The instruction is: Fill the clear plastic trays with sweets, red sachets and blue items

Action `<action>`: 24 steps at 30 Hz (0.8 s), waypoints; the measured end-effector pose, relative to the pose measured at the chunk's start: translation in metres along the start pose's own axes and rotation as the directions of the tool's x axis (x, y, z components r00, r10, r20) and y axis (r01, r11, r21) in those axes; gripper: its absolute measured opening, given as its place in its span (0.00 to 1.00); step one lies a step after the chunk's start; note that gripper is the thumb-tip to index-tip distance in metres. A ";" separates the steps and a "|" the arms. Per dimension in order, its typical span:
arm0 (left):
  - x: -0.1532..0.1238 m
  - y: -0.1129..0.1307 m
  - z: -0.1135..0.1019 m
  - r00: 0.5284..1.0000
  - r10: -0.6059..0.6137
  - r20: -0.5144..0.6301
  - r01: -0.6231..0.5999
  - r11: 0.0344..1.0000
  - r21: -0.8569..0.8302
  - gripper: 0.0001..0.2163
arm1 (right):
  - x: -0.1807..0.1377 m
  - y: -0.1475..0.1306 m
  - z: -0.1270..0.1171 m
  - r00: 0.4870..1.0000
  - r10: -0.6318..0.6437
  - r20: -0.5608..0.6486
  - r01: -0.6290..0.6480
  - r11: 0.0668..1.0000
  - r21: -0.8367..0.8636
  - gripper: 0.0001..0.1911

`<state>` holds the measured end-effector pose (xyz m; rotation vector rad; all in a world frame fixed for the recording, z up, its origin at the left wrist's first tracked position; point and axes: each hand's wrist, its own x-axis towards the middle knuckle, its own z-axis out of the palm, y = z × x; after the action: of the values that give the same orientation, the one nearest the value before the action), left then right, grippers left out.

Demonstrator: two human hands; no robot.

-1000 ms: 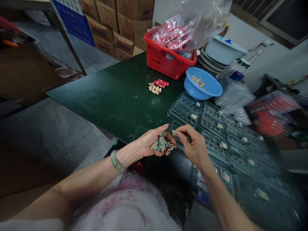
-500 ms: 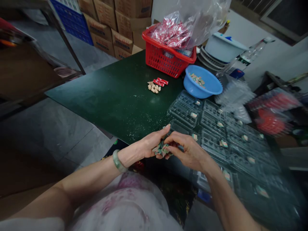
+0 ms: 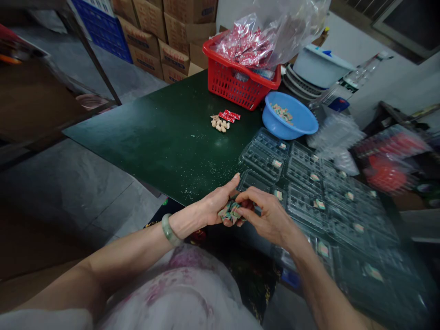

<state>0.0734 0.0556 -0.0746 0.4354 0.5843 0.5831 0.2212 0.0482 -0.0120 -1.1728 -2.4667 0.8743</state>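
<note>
The right hand buries its fingertips among the pieces, so whether it pinches one I cannot tell. The left hand cups these thin, crinkled, green-and-pink pieces. The right forearm hides some of the clear, ridged plastic trays, which blur farther right. Beyond the hands sits a round blue bowl. Forward-left, the crumb-dusted table gives room, its edge running toward the left wrist.
</note>
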 end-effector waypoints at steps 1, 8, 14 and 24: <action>0.000 0.000 -0.001 1.000 0.002 -0.002 -0.002 1.000 0.003 0.32 | -0.001 0.000 0.001 1.000 0.005 -0.020 -0.005 1.000 0.005 0.03; -0.003 0.004 0.003 1.000 0.002 -0.031 -0.001 1.000 0.021 0.30 | -0.008 0.005 0.003 0.992 0.007 -0.124 0.010 0.990 0.139 0.04; -0.003 0.002 0.008 1.000 -0.002 -0.031 0.004 0.998 0.066 0.31 | -0.011 0.004 -0.003 0.988 0.135 -0.075 -0.096 0.917 0.388 0.03; -0.001 -0.006 0.014 1.000 -0.015 0.003 0.014 0.984 0.180 0.36 | -0.004 0.002 -0.002 0.994 0.071 -0.085 -0.065 0.995 0.074 0.04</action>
<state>0.0838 0.0474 -0.0667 0.6021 0.6383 0.5172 0.2255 0.0470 -0.0114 -1.2493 -2.3195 0.9019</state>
